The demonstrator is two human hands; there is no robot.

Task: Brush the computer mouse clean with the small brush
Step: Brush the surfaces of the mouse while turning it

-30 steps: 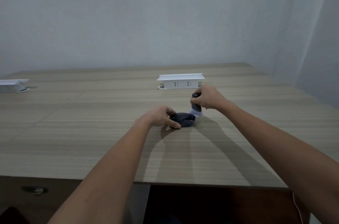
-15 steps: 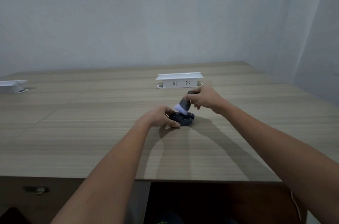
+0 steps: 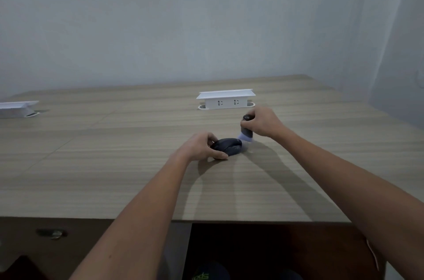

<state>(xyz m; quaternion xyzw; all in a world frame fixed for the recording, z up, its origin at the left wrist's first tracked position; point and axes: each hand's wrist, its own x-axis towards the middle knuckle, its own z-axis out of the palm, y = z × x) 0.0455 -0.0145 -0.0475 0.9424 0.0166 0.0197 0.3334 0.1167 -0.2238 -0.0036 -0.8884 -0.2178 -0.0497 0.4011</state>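
Note:
A dark computer mouse (image 3: 230, 146) lies on the wooden table (image 3: 114, 176) near its middle. My left hand (image 3: 202, 148) grips the mouse's near left end and pins it to the table. My right hand (image 3: 262, 122) holds a small brush (image 3: 246, 134) upright by its dark handle. The pale bristles point down, just off the mouse's far right end, close above the tabletop. Part of the handle is hidden by my fingers.
A white pop-up socket box (image 3: 226, 99) stands on the table just behind my right hand. A second white box (image 3: 16, 109) sits at the far left edge. The table's front edge runs below my forearms, with a dark drawer front (image 3: 50, 234) under it.
Half a second ago the brush leaned over the mouse's top with bristles on it. It has since swept right, off the mouse's end, and stands upright. My left hand stayed put.

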